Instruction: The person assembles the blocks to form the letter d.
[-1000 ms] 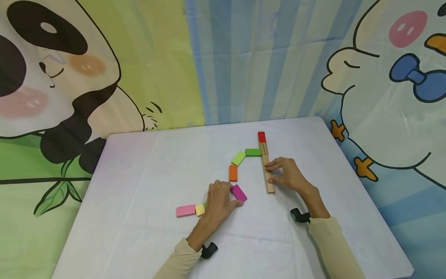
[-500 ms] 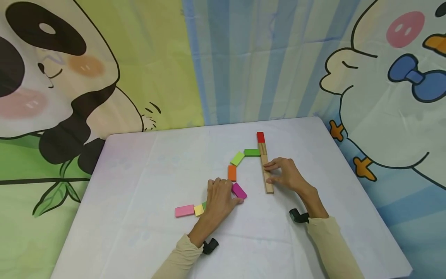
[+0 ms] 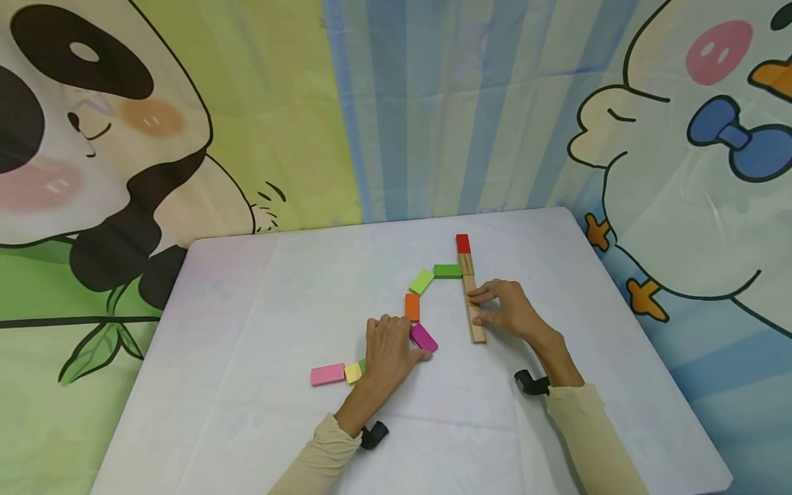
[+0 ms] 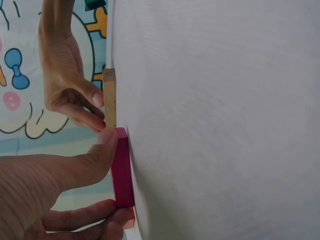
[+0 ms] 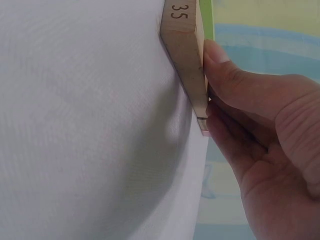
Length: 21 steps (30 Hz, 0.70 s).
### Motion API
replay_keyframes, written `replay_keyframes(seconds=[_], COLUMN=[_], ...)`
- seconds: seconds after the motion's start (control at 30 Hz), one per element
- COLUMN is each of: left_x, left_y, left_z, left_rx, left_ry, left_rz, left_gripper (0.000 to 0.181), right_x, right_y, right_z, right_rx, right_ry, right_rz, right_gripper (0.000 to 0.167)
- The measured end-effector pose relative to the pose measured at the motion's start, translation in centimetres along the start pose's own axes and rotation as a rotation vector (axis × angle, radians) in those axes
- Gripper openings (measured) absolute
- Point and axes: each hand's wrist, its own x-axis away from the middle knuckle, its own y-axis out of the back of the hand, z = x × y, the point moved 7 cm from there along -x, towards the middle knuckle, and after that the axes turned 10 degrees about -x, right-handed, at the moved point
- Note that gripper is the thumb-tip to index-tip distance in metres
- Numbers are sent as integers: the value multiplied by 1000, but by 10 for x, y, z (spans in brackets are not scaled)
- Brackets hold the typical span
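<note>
In the head view my left hand (image 3: 391,350) holds a magenta block (image 3: 424,337). The left wrist view shows the thumb at one end of this magenta block (image 4: 121,167) and fingers by the other. An orange block (image 3: 412,307) stands just beyond. My right hand (image 3: 510,309) rests its thumb and fingertips on a long pale wooden block (image 3: 478,331). In the right wrist view that wooden block (image 5: 182,42) bears "35", with the thumb and fingertips along its upper side. A red-ended wooden piece (image 3: 463,245) continues the straight row.
A lime block (image 3: 422,281) and a green block (image 3: 447,271) curve toward the wooden row. Left of my left hand lie a pink block (image 3: 328,375), a yellow block (image 3: 353,372) and a partly hidden green one. A white cloth covers the table (image 3: 247,295).
My left hand and the magenta block have shifted very slightly away from me, closer to the orange block. The right hand stays on the wooden block.
</note>
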Motion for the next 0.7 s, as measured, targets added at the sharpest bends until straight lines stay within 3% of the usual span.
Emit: replay_keyframes(seconds=[0.7], left_x=[-3], left_y=[-3], left_z=[2], left_rx=[18], left_ry=[29], left_rz=[23], left_gripper=[62], right_x=[0], right_y=[-1], right_z=[-2], right_rx=[-4], right_ry=[0], right_rz=[1], right_gripper=[43])
